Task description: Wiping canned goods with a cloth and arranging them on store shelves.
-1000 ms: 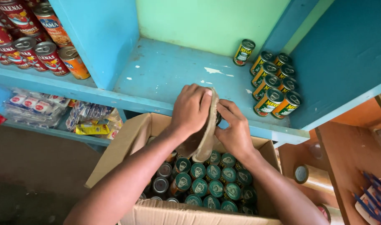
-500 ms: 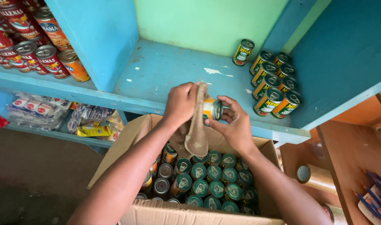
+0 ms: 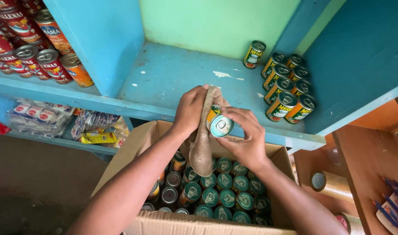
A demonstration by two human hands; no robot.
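Since the earlier frames, both hands have lifted clear of the cardboard box (image 3: pixel 142 143) and the can has turned, so its pull-tab lid now faces the camera instead of hiding under the cloth; judging by that, the wiping has moved round the can's body.

Blue wooden shelf (image 3: pixel 177 74) fills the upper view, with the open box of green-lidded cans (image 3: pixel 227 198) just below its front edge. On the shelf's right end stands a cluster of matching green-and-yellow cans (image 3: pixel 286 87); red-labelled tins (image 3: pixel 38 56) crowd the compartment on the left.

Left hand (image 3: pixel 189 109) is closed in a grip around a brown cloth (image 3: pixel 203 148), pressing it against the side of the can while the cloth's tail hangs down into the box. Right hand (image 3: pixel 244 137) holds the small green-lidded can (image 3: pixel 219 124) with curled fingers (image 3: pixel 240 114) over its top, a closed grip, above the box's back edge.
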